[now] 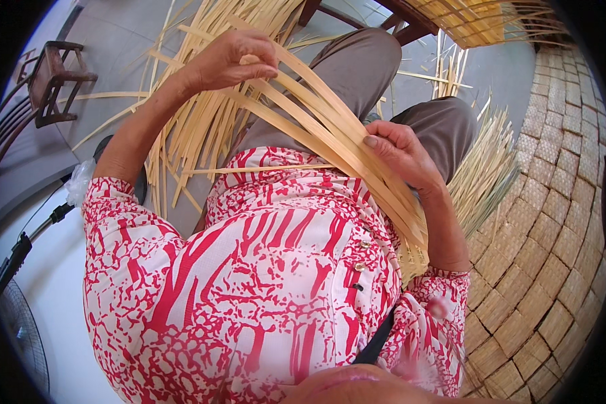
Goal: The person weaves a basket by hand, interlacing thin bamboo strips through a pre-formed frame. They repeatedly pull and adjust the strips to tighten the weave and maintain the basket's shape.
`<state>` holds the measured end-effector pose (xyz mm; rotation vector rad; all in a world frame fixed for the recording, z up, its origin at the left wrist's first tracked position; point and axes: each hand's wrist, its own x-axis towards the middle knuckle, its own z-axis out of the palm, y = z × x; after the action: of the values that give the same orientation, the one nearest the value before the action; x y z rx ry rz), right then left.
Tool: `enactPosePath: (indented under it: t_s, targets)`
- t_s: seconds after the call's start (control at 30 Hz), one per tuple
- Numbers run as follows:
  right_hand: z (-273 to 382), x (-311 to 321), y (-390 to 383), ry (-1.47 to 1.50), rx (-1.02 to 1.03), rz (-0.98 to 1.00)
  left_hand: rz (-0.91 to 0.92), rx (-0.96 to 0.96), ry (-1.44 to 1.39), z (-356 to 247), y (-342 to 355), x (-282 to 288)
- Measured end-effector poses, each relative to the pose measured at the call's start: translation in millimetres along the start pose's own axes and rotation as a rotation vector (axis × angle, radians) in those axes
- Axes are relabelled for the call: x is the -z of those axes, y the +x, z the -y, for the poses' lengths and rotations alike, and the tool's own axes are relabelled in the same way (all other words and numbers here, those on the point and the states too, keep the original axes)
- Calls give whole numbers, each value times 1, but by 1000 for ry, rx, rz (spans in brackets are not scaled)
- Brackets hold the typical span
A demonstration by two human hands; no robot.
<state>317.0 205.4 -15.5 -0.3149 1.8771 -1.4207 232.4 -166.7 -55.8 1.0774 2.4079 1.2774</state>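
Note:
A fanned bundle of flat bamboo strips [316, 131] slants over my lap. My right hand [405, 153] grips it, thumb on top of the overlapping strips, whose ends reach down past my forearm. Farther out to the left, my left hand [239, 59] is closed with fingers curled at the far ends of the strips; exactly which strips it pinches is partly hidden. A pale wrap or strip end shows at its fingers. One thin strip [266, 168] lies separately across my waist. Many loose bamboo strips [198, 135] are heaped beyond and beside my left arm.
A small wooden stool [64, 81] stands at the far left, and a fan [23, 330] at the near left. Stacked woven blocks [545, 195] line the right side, beside a bundle of thin strips [488, 168]. A wooden frame with woven bamboo [468, 20] is at the far right.

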Motion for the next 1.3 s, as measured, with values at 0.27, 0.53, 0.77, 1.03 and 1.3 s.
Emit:
enactPosePath:
  t_s: [0.27,0.53,0.77,1.03,1.3]
  targets:
    - [-6,-5,-5,63,-67,-105,-15,6,33,-4,-35,-13]
    - [-2,-6,-5,213,-87,-130,-8,47,66,-21,-47,-23]
    - [3,-7,-6,282,-101,-157,181,113,-263,-34,-51,-17]
    - [1,-9,-7,298,-83,-171,-330,105,33,-36,-27,-40]
    - [18,-16,-11,294,-64,-131,9,-275,472,-25,37,-23]
